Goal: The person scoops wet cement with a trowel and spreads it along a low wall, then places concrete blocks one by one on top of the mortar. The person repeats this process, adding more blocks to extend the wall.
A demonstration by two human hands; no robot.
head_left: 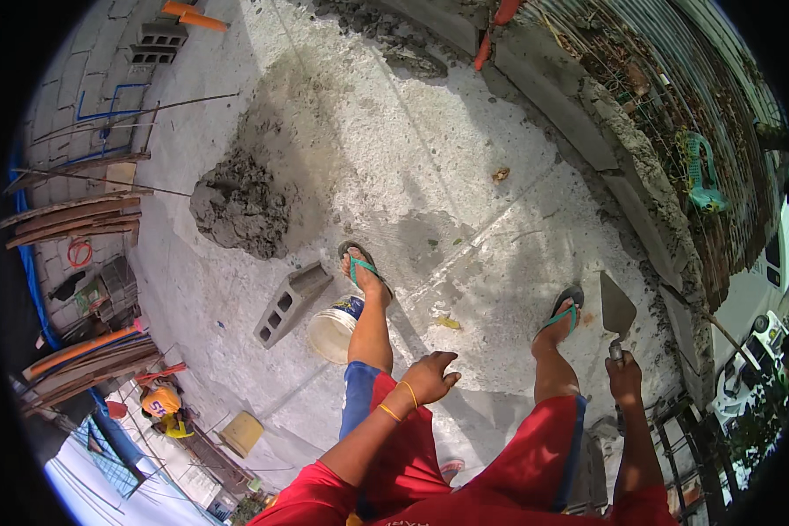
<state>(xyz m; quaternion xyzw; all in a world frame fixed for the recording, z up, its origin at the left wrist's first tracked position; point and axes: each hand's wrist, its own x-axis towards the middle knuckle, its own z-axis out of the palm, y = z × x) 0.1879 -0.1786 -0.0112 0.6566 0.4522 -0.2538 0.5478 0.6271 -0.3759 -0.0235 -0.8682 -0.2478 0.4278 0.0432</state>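
My right hand grips the handle of a pointed trowel, its blade held up beside my sandalled right foot. My left hand is empty, fingers apart and a little curled, with yellow bands on the wrist. A white bucket stands by my left leg, beside a grey hollow block. Farther forward lies a heap of wet mortar on the concrete floor.
A block ledge runs along the right, beside corrugated sheeting. Timber planks, hollow blocks and orange pipes lie along the left. A person in orange is at the lower left, near a yellow container.
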